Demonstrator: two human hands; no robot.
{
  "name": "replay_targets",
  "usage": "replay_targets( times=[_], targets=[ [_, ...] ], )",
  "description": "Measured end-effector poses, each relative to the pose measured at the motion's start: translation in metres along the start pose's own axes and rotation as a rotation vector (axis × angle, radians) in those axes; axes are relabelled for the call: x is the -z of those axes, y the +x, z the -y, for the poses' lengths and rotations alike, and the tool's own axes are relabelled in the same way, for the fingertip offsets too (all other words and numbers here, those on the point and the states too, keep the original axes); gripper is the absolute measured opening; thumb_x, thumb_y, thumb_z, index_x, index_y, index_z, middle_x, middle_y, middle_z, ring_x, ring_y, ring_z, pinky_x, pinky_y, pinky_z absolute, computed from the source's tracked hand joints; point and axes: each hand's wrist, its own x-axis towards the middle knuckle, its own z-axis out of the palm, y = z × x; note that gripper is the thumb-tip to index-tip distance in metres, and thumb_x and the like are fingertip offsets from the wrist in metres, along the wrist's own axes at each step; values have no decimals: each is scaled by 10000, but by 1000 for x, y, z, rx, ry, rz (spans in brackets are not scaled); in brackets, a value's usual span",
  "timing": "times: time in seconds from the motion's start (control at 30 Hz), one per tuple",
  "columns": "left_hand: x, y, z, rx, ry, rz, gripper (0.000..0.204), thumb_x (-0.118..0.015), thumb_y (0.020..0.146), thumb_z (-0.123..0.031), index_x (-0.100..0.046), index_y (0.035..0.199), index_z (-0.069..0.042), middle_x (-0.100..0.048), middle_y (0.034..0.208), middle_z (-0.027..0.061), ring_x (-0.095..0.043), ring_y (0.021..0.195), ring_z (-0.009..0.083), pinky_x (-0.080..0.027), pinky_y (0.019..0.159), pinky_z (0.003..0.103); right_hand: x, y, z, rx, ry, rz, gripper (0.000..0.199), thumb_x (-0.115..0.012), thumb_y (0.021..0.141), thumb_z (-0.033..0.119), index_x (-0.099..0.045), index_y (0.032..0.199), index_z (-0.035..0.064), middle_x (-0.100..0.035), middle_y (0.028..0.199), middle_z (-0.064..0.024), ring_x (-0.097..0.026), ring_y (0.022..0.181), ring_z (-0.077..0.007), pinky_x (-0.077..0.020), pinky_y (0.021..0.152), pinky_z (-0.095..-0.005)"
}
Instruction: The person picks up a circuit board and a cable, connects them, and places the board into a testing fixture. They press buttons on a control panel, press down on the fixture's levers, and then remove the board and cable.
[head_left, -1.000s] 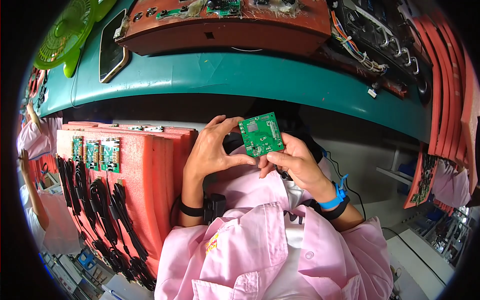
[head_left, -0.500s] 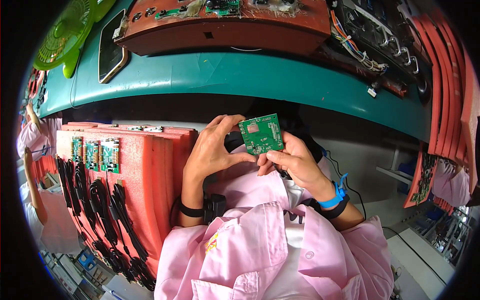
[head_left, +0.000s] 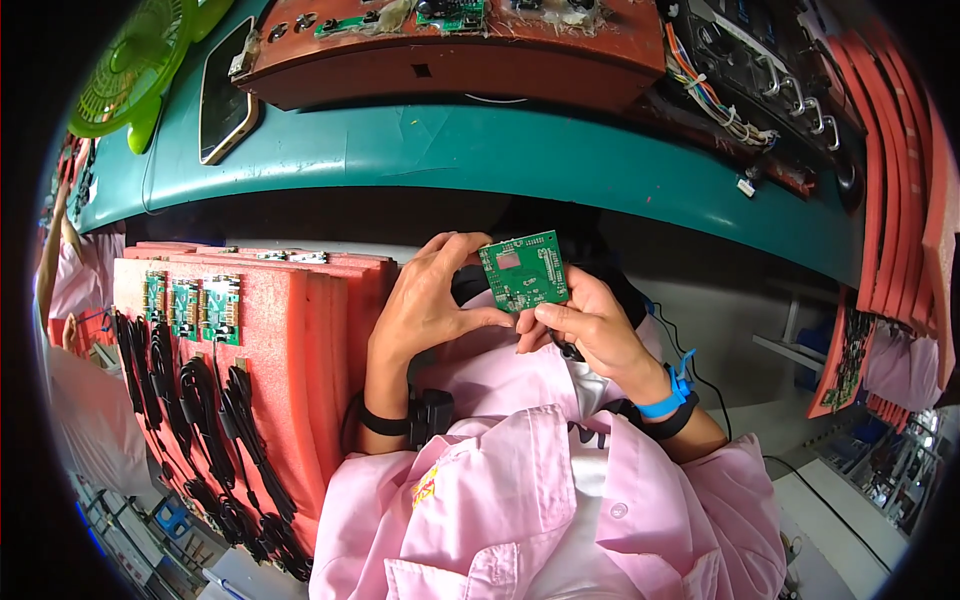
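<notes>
A green circuit board (head_left: 527,275) is held up in front of my chest, with one broad side showing and a pale square pad near its upper left. My right hand (head_left: 605,325) grips its lower right corner, thumb on the near side and other fingers behind. Curved round the board's left side is my left hand (head_left: 425,290); its fingertips meet the upper left corner and its thumb reaches the lower edge. The board partly hides some of the fingertips. A blue strap (head_left: 668,395) circles my right wrist.
Red foam sheets (head_left: 270,300) stand at left, carrying small green boards (head_left: 205,310) and bundled black cables (head_left: 200,400). Ahead, a teal bench (head_left: 400,150) holds a phone (head_left: 228,95), a green fan (head_left: 130,70), a red-brown fixture (head_left: 450,75) and wires (head_left: 715,100). Another person's pink sleeve (head_left: 85,280) shows far left.
Both my hands and the circuit board stay nearly still. At the far left, the other person's arm and body have shifted.
</notes>
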Motion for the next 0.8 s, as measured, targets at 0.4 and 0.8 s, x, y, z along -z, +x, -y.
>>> replay_targets(
  times=[0.4, 0.8],
  targets=[
    [-3, -1, 3, 14, -37, 10, 723, -820, 445, -278, -495, 1023, 11, -545, 962, 107, -560, 885, 243, -458, 783, 335, 5, 2, -5, -6, -18, 6, 308, -496, 795, 64, -403, 1074, -28, -562, 791, -137, -602, 662, -228, -508, 606, -305],
    [18, 16, -27, -285, -483, 68, 683, -778, 561, -321, -473, 1076, 6, -512, 1067, 146, -489, 1027, 224, -385, 866, 336, -8, 6, 14, 5, 2, 49, 307, -591, 762, 158, -483, 939, -68, -565, 734, -145, -593, 580, -238, -514, 509, -337]
  ],
)
